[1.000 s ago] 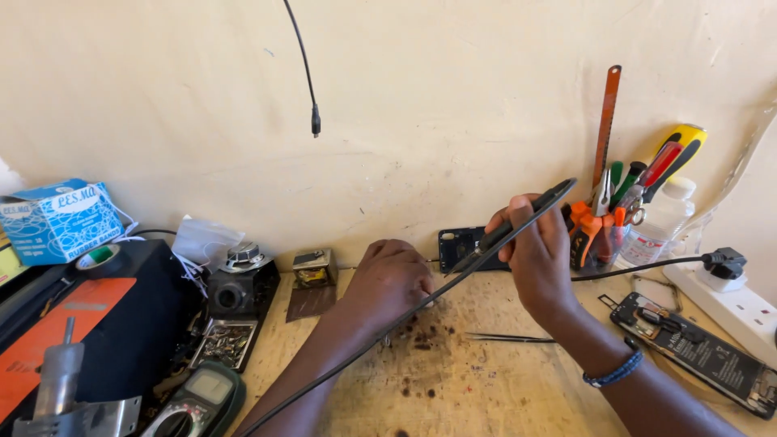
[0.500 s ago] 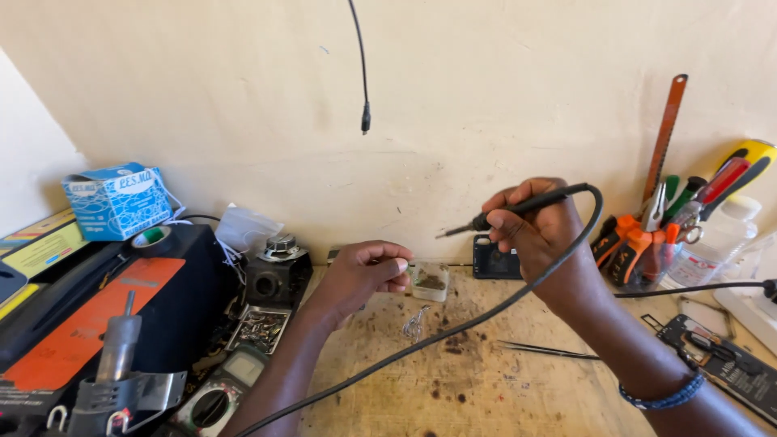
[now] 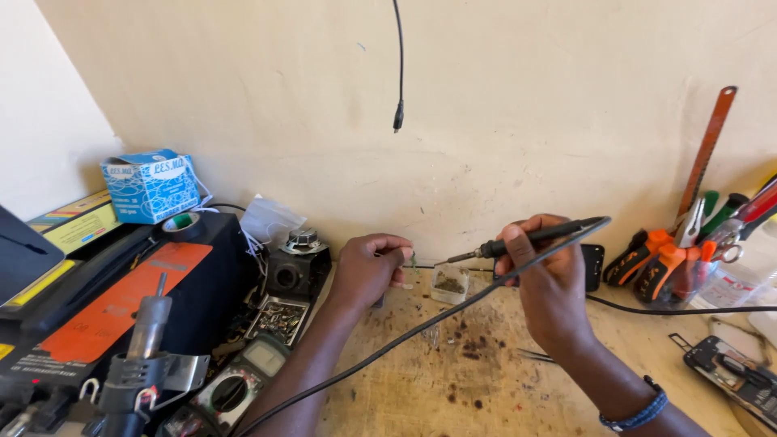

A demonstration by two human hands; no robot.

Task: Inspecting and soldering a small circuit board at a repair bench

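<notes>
My right hand grips a black soldering iron like a pen, its metal tip pointing left above a small clear tub of brownish paste on the wooden bench. The iron's black cord runs down across the bench toward me. My left hand is closed just left of the tub, pinching something small and thin near the iron's tip; what it is cannot be made out.
A black case with an orange panel, a multimeter, a tray of small metal parts and a blue box crowd the left. Pliers and cutters stand at the right, with a circuit board. A cable dangles from above.
The view has shifted right. My right hand lowered the iron so its tip points toward the tub. My left hand lifted off the bench and closed beside the tub.
</notes>
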